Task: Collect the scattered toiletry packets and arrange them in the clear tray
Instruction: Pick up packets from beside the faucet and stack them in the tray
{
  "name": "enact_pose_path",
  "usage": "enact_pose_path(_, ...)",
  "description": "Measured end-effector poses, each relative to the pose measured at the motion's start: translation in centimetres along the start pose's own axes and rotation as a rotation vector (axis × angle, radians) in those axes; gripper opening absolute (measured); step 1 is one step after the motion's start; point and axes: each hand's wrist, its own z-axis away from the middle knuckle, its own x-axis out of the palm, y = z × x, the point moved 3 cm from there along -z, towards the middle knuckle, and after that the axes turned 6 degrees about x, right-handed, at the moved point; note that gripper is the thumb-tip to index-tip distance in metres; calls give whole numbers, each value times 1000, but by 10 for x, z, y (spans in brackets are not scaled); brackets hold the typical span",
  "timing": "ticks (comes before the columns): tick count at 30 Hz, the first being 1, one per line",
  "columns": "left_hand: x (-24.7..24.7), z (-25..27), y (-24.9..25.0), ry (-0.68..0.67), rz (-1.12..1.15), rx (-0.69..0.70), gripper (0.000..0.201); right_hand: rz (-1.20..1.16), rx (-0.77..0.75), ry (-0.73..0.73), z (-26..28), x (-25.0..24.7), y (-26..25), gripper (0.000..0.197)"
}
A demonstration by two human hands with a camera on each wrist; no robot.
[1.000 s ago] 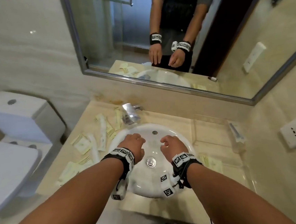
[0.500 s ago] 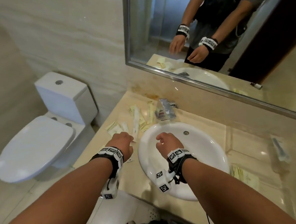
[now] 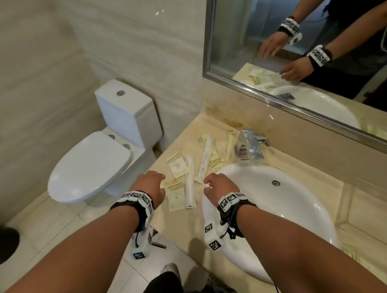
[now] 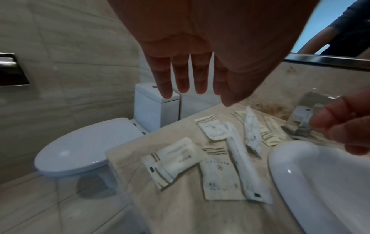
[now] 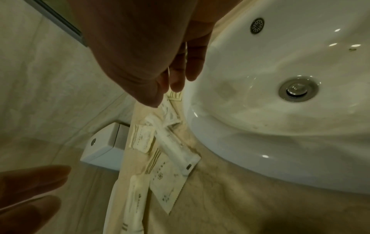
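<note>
Both your hands hover over the left end of the tabletop, neither holding anything. Left hand (image 3: 151,188): fingers straight and slightly spread, above the nearest packets. Right hand (image 3: 217,183): fingers loosely bent, over the sink (image 3: 295,209) rim at its left side, tips just above a long packet.

Packets lie scattered between the sink and the tabletop's left edge. Nearest, at the left edge: a white packet (image 4: 172,159) overlapping another. Just beside it a flat cream packet (image 3: 176,196), with a long white sachet (image 3: 189,182) lying along its sink side. Farther back: a square cream packet (image 3: 176,164), another long sachet (image 3: 205,159), more cream ones up to the tap (image 3: 250,148).

The tray does not show in these views, so I cannot tell where it stands or whether anything is in it.

Step in hand, by my reading: first pickup. Start with the near pair. Slide flat packets to the tabletop edge, or lift a corner with a nail; they lie flush and will resist a straight pinch. Gather several into one hand, aligned, before carrying. Mind the left edge: a nudged packet could drop to the floor.

Tabletop is beige stone, stained near the back wall. Toilet (image 3: 108,154) stands left; mirror (image 3: 319,39) behind.
</note>
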Motion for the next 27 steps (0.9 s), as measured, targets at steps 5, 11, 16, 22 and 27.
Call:
enact_pose_path(5, 16, 5, -23, -66, 7, -74, 54, 61, -16, -76, -7, 23, -14, 33)
enact_pose_path(11, 21, -11, -44, -110, -14, -55, 58, 111, -13, -116, -17, 36, -33, 33)
enact_pose_path(16, 30, -28, -53, -163, -16, -17, 62, 144, -33, -145, -32, 47, -54, 35)
enact_pose_path(22, 49, -44, -63, -222, -41, -32, 68, 211, -73, -198, -45, 71, -73, 46)
enact_pose_path(27, 61, -51, -71, -230, -32, -61, 66, 377, -89, -207, -51, 86, -86, 55)
